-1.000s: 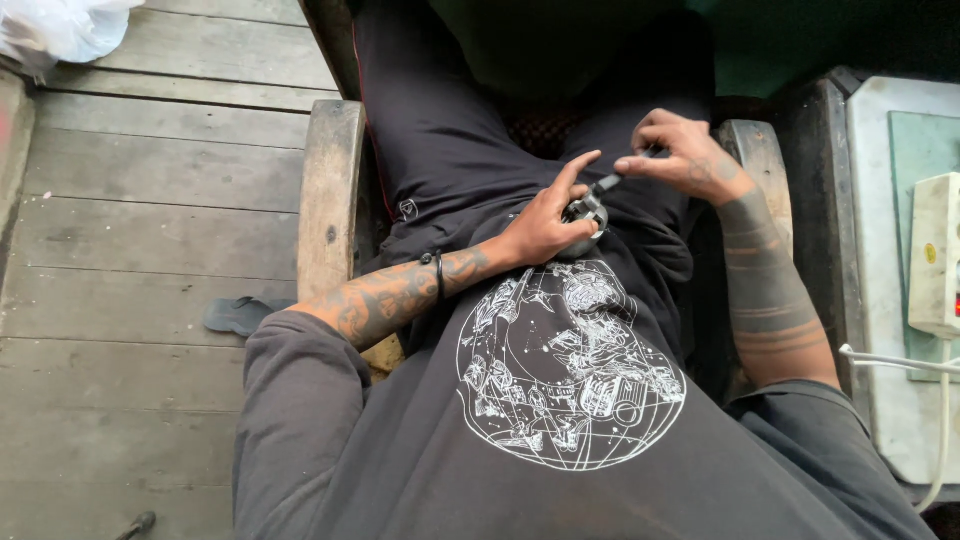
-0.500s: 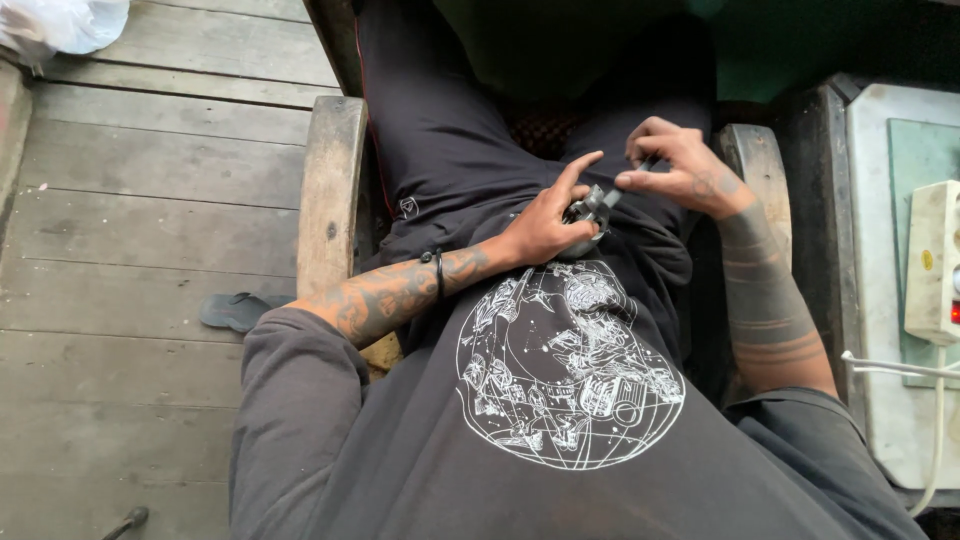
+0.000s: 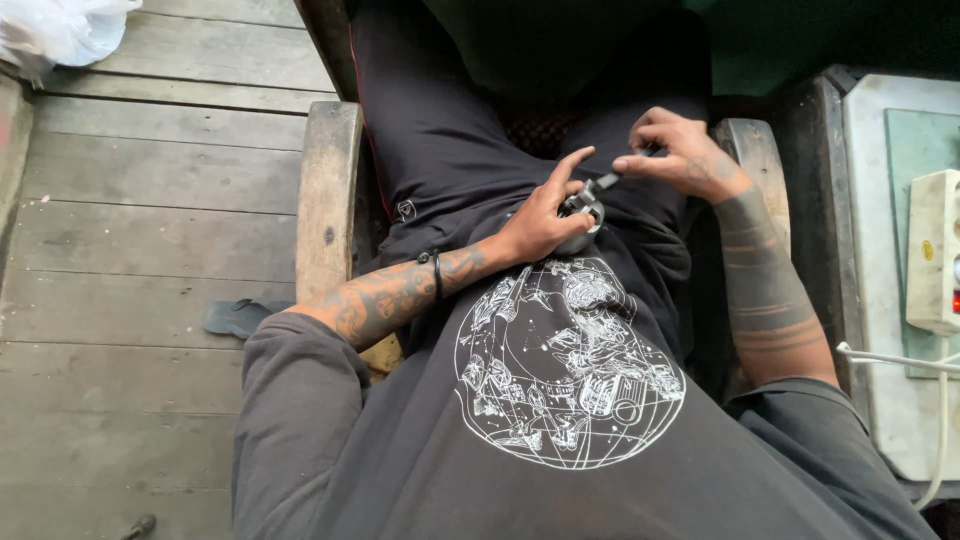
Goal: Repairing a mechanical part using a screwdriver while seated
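Note:
I sit in a wooden chair (image 3: 325, 190) and look down at my lap. My left hand (image 3: 540, 215) is closed around a small round metal part (image 3: 583, 208) held against my dark trousers. My right hand (image 3: 680, 150) pinches a thin dark tool (image 3: 610, 180) whose tip meets the metal part. Both forearms are bare, with the sleeves pushed up. Most of the metal part is hidden by my left fingers.
Wooden floorboards (image 3: 150, 200) lie to the left, with a dark sandal (image 3: 240, 318) near the chair and a white plastic bag (image 3: 60, 30) at the top left. A pale table (image 3: 880, 250) on the right carries a white power strip (image 3: 935, 250) and a white cable (image 3: 940, 400).
My right hand has shifted slightly on the tool and both hands sit a little higher in view. The left hand keeps its hold on the metal part.

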